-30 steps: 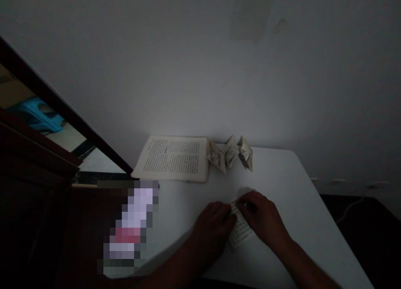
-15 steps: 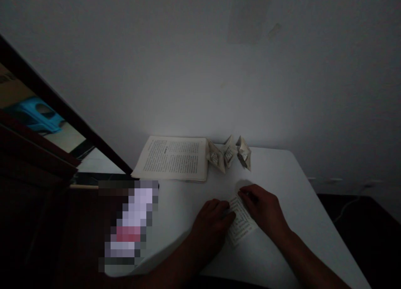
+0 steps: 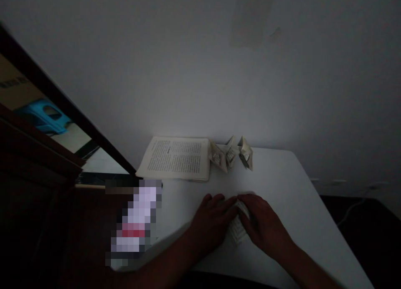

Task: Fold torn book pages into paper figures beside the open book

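Observation:
A small piece of printed paper [image 3: 238,230], with folds across it, lies on the white table [image 3: 175,209] between my hands. My left hand [image 3: 213,220] presses on its left side, and its fingertips reach to the paper's top corner. From the other side my right hand [image 3: 261,218] grips the upper right edge, thumb and fingers closed round it. Part of the paper is hidden under my fingers. Behind my hands stand three folded paper boats, the left one [image 3: 218,157], the middle one [image 3: 231,153] and the right one [image 3: 246,153].
An open printed book [image 3: 175,158] lies at the back left, against the wall [image 3: 188,80]. A blurred-out pale object [image 3: 138,218] is at the table's left edge. A dark-framed mirror [image 3: 94,138] leans further left. A white cable [image 3: 351,207] hangs at right.
My right hand has come down and left over the paper, and its fingertips now meet my left hand's at the top corner. The view has shifted slightly.

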Motion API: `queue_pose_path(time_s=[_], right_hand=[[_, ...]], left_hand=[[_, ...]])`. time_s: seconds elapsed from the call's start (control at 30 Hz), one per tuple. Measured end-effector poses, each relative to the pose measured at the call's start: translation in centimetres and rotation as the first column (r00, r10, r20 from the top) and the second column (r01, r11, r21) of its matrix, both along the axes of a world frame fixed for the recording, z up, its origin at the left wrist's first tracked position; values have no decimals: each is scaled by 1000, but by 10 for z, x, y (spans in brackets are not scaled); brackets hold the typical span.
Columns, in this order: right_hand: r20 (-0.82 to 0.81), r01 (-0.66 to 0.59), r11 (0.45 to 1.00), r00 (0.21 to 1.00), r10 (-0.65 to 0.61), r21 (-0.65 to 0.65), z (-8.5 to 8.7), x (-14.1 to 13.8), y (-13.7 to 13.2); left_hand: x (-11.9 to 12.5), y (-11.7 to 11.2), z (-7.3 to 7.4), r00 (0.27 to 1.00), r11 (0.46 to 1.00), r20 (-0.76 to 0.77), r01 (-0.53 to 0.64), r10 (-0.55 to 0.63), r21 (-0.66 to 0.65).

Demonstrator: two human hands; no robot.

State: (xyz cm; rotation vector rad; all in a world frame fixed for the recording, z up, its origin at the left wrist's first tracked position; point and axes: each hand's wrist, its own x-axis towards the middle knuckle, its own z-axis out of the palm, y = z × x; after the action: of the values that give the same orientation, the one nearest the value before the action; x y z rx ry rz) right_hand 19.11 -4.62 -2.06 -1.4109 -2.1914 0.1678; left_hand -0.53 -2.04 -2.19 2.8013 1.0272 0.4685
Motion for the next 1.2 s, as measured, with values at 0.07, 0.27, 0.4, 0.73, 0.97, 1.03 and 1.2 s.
queue_pose_path(time_s=[0.07, 0.27, 0.4, 0.73, 0.97, 1.03, 1.2], right_hand=[[16, -10, 1000, 1000, 11, -10, 2, 1, -4], [68, -19, 995, 997, 25, -93, 0, 6, -5], [95, -21, 996, 995, 29, -89, 0, 7, -2], [125, -48, 998, 991, 53, -48, 6, 6, -1], [117, -48, 996, 991, 57, -75, 9, 5, -3], [122, -47, 993, 991, 60, -107, 9, 5, -4], [122, -52, 983, 990, 75, -176, 13, 6, -6]], left_hand=[[-3, 2, -1, 1000, 1000, 12, 18, -18, -10], [-14, 8, 6, 997, 997, 11, 70, -70, -20], [-22, 11, 5, 998, 999, 44, 42, -43, 18], [-39, 17, -1, 976, 995, 212, -71, 55, 68], [-32, 10, 2, 970, 998, 234, 50, -57, 38], [-31, 9, 2, 975, 998, 214, 56, -62, 31], [-31, 8, 1, 975, 998, 214, 41, -53, 57]])
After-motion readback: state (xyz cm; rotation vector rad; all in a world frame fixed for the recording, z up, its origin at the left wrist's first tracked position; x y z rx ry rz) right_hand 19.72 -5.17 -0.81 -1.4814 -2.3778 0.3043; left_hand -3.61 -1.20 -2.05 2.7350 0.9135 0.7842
